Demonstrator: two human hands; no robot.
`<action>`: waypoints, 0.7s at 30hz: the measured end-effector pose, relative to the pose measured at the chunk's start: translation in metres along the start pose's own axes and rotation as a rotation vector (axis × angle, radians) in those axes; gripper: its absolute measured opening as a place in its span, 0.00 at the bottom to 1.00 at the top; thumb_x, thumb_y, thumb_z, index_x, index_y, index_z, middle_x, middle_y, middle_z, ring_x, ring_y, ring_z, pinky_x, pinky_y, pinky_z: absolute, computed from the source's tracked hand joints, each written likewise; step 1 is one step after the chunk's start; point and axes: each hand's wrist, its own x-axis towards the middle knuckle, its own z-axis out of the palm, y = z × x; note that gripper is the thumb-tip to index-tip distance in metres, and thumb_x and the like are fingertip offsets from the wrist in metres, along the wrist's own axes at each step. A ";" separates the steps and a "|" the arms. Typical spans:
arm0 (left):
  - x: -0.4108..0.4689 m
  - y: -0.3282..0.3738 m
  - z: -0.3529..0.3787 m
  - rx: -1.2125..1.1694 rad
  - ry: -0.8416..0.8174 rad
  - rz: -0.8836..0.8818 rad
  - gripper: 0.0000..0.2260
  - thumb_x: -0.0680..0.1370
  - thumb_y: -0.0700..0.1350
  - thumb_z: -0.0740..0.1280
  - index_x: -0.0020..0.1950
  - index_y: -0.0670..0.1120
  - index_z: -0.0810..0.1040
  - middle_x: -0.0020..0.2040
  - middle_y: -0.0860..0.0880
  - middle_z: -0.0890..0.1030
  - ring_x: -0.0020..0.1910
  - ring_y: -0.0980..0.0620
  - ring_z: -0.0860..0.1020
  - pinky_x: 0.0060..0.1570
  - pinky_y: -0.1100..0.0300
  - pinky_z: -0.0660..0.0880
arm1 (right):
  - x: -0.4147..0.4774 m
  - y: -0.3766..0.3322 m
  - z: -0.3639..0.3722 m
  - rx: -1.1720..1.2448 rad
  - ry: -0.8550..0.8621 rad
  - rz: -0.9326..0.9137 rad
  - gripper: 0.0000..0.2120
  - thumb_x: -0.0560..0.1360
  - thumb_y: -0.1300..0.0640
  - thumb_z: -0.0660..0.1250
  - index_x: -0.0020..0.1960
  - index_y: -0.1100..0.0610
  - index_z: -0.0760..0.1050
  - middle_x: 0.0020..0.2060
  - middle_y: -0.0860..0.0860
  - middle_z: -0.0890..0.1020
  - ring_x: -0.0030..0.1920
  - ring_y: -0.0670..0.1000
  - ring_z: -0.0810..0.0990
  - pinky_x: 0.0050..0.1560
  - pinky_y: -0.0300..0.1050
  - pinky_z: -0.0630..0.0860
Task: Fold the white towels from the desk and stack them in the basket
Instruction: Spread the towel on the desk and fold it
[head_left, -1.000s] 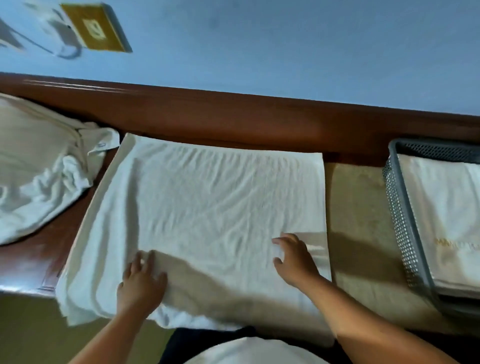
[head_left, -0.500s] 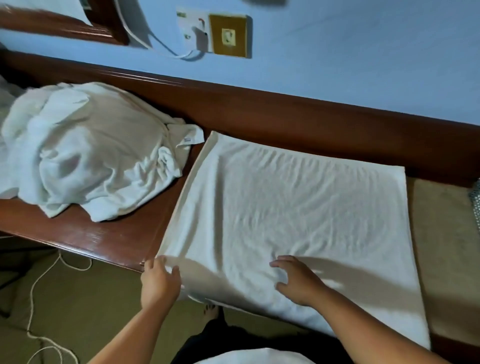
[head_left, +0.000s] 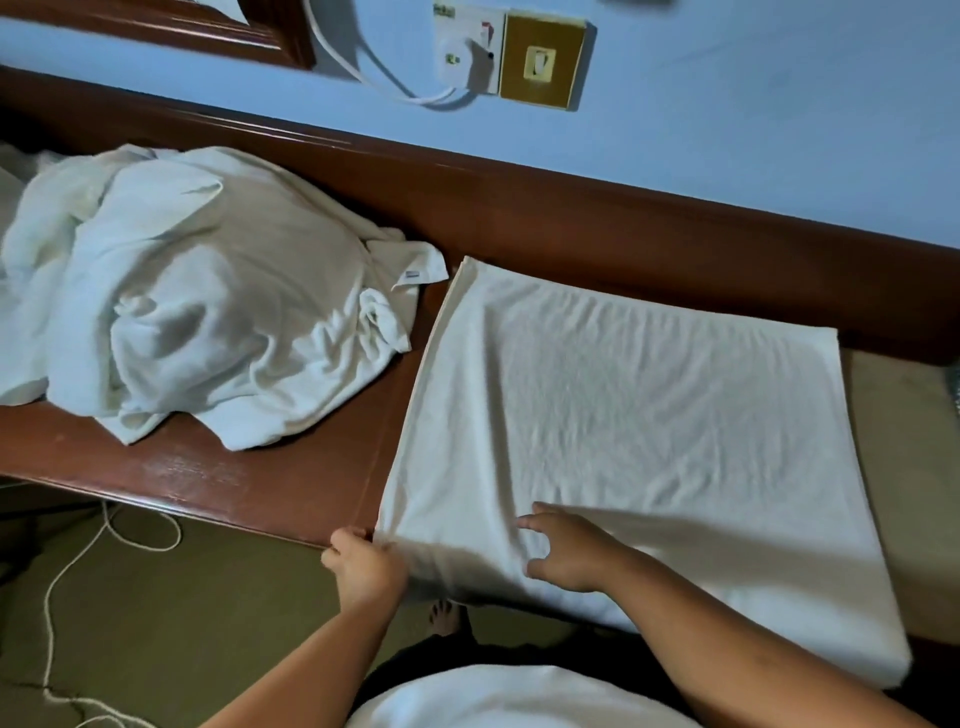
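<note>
I've got the folded towel (head_left: 639, 431) flat on the surface (head_left: 249, 478), near edge hanging off the front. L hand (head_left: 366, 569) fingers grip its near-left corner; R hand (head_left: 566, 553) rests on top, fingers loosely curved, holding nothing. Crumpled towel pile (head_left: 197, 312) lies just beside, to the left.

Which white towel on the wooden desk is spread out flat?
The flat white towel on the right, its near corner gripped by the left hand, right hand resting on it; the crumpled white towel heap beside it lies bunched.
</note>
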 end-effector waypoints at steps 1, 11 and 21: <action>0.000 -0.001 0.001 -0.073 -0.004 -0.092 0.14 0.80 0.39 0.63 0.64 0.40 0.66 0.67 0.36 0.66 0.56 0.34 0.74 0.57 0.45 0.71 | 0.002 -0.005 -0.001 -0.024 0.011 -0.018 0.33 0.77 0.48 0.69 0.79 0.44 0.62 0.81 0.47 0.53 0.80 0.46 0.53 0.76 0.41 0.55; 0.025 -0.043 -0.030 -0.025 -0.347 0.021 0.05 0.78 0.38 0.62 0.45 0.42 0.76 0.39 0.48 0.79 0.38 0.49 0.75 0.35 0.58 0.67 | 0.016 -0.041 0.028 -0.168 -0.050 -0.113 0.33 0.78 0.50 0.66 0.80 0.43 0.57 0.81 0.44 0.42 0.80 0.46 0.49 0.75 0.45 0.60; 0.024 -0.058 -0.047 -0.147 -0.178 -0.002 0.11 0.78 0.34 0.56 0.39 0.41 0.75 0.34 0.47 0.76 0.35 0.47 0.72 0.36 0.56 0.67 | 0.024 -0.062 0.032 -0.361 0.161 -0.136 0.26 0.79 0.54 0.62 0.77 0.50 0.64 0.77 0.51 0.57 0.74 0.55 0.62 0.70 0.50 0.68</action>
